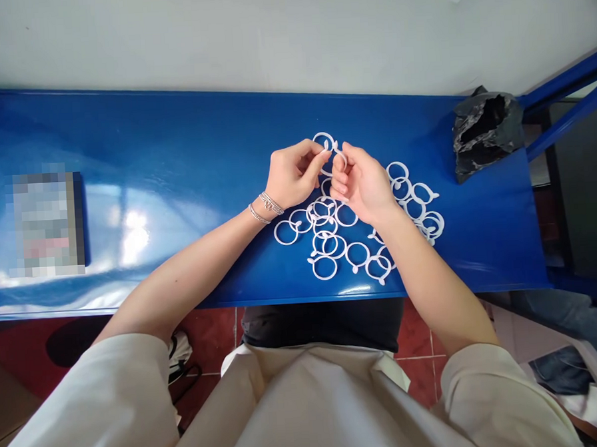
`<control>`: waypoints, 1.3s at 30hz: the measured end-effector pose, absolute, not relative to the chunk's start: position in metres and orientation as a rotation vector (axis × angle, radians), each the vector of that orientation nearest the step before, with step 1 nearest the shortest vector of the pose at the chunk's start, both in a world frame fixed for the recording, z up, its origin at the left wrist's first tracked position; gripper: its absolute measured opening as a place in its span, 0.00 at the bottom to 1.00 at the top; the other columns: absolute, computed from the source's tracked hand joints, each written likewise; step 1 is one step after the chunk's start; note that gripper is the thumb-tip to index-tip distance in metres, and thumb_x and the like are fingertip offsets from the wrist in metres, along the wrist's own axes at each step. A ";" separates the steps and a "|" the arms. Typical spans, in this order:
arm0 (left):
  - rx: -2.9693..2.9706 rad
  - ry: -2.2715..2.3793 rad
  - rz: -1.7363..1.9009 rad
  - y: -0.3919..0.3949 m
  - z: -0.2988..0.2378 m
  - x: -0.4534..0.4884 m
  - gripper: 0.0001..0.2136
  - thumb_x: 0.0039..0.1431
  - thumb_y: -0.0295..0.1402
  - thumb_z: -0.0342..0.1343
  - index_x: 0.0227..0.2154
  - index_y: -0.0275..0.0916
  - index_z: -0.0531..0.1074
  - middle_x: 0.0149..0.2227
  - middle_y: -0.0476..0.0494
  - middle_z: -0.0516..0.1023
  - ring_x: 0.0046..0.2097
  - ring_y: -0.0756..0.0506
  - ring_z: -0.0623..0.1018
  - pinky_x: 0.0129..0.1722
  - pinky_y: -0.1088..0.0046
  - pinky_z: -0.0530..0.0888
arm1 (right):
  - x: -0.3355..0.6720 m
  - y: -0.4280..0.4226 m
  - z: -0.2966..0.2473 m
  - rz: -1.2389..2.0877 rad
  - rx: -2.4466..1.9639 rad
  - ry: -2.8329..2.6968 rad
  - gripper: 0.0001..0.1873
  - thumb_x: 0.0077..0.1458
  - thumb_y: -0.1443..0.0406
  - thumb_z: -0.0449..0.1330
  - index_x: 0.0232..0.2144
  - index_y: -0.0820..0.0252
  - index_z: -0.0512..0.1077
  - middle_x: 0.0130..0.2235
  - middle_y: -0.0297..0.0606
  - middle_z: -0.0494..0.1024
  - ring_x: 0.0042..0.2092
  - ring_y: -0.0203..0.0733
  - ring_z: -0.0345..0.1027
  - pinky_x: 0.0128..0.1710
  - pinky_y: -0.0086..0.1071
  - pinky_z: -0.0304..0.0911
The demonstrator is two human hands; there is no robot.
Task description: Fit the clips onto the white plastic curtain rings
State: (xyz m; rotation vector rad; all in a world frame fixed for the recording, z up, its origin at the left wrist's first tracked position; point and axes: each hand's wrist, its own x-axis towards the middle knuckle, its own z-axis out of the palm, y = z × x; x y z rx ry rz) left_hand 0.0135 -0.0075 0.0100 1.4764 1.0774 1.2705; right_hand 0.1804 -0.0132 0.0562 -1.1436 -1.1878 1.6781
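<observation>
Both hands meet above a blue table (175,163). My left hand (292,174), with bracelets on the wrist, pinches a white plastic ring (324,141) with its fingers closed. My right hand (359,182) is curled, gripping another white ring (342,156) that touches the first one. Below and to the right of the hands lies a heap of several white rings (359,230) with small tabs, spread flat on the table.
A crumpled black plastic bag (484,130) sits at the table's far right. A blurred rectangular object (45,223) lies at the left. Behind the table is a pale wall. A blue frame bar (567,96) runs at the right.
</observation>
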 end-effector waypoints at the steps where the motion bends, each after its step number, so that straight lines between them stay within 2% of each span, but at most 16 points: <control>1: 1.472 1.052 1.287 -0.006 0.008 0.013 0.18 0.73 0.50 0.65 0.35 0.41 0.77 0.24 0.51 0.75 0.25 0.51 0.77 0.28 0.73 0.71 | 0.181 -0.013 0.056 1.682 -1.132 -1.165 0.36 0.63 0.30 0.61 0.25 0.51 0.64 0.23 0.29 0.61 0.22 0.35 0.56 0.23 0.36 0.61; 5: 1.550 0.934 1.376 -0.002 0.001 0.012 0.20 0.73 0.54 0.64 0.36 0.42 0.77 0.26 0.51 0.77 0.24 0.53 0.77 0.25 0.75 0.72 | 0.181 -0.015 0.058 1.730 -1.110 -1.039 0.31 0.65 0.37 0.66 0.27 0.53 0.66 0.24 0.29 0.63 0.23 0.33 0.57 0.24 0.33 0.62; 10: 1.665 0.853 1.439 0.003 0.000 0.008 0.21 0.76 0.53 0.60 0.34 0.42 0.80 0.30 0.48 0.81 0.24 0.54 0.77 0.25 0.74 0.75 | 0.181 -0.014 0.052 1.708 -1.136 -1.027 0.28 0.65 0.40 0.68 0.31 0.53 0.68 0.26 0.30 0.67 0.24 0.33 0.60 0.24 0.32 0.62; 15: 1.670 0.786 1.419 0.007 -0.002 0.005 0.17 0.72 0.51 0.66 0.35 0.43 0.84 0.33 0.47 0.83 0.27 0.53 0.80 0.27 0.74 0.78 | 0.184 -0.011 0.039 1.574 -1.197 -1.137 0.25 0.64 0.41 0.70 0.36 0.52 0.70 0.32 0.31 0.73 0.26 0.33 0.64 0.23 0.31 0.62; 18: 1.621 0.754 1.353 0.007 -0.004 0.004 0.15 0.68 0.50 0.70 0.41 0.43 0.84 0.36 0.46 0.84 0.29 0.51 0.82 0.28 0.74 0.81 | 0.187 -0.011 0.037 1.500 -1.205 -1.249 0.24 0.65 0.42 0.71 0.37 0.52 0.71 0.33 0.31 0.73 0.26 0.33 0.65 0.24 0.32 0.62; 21: 1.572 0.737 1.310 0.008 -0.006 0.001 0.16 0.66 0.50 0.73 0.47 0.45 0.84 0.38 0.46 0.85 0.33 0.48 0.85 0.32 0.70 0.85 | 0.189 -0.012 0.039 1.515 -1.184 -1.311 0.24 0.65 0.43 0.71 0.35 0.53 0.72 0.32 0.32 0.72 0.26 0.33 0.64 0.24 0.33 0.62; 25: 1.521 0.753 1.308 0.013 -0.010 -0.004 0.18 0.68 0.53 0.69 0.46 0.44 0.84 0.33 0.47 0.82 0.36 0.44 0.88 0.36 0.64 0.88 | 0.189 -0.012 0.040 1.531 -1.177 -1.312 0.25 0.65 0.41 0.70 0.36 0.53 0.73 0.32 0.32 0.72 0.26 0.34 0.64 0.25 0.33 0.64; 29: 1.608 0.802 1.352 0.018 -0.011 -0.005 0.20 0.68 0.56 0.68 0.39 0.43 0.83 0.31 0.48 0.82 0.34 0.44 0.88 0.34 0.65 0.89 | 0.189 -0.012 0.035 1.460 -1.229 -1.326 0.25 0.64 0.40 0.71 0.40 0.52 0.76 0.35 0.35 0.77 0.28 0.37 0.69 0.25 0.34 0.66; 33: 1.570 0.805 1.352 0.018 -0.009 -0.003 0.22 0.67 0.58 0.68 0.37 0.43 0.81 0.28 0.49 0.80 0.31 0.46 0.86 0.33 0.66 0.88 | 0.192 -0.010 0.028 1.276 -1.275 -1.409 0.24 0.68 0.39 0.66 0.44 0.51 0.77 0.41 0.38 0.80 0.30 0.39 0.73 0.26 0.36 0.68; 39: 1.439 0.790 1.298 0.017 -0.008 -0.002 0.22 0.66 0.58 0.68 0.38 0.42 0.78 0.26 0.50 0.78 0.32 0.45 0.86 0.36 0.65 0.88 | 0.206 -0.005 0.037 0.981 -1.355 -1.588 0.15 0.71 0.49 0.64 0.45 0.52 0.78 0.46 0.41 0.82 0.33 0.41 0.75 0.31 0.39 0.71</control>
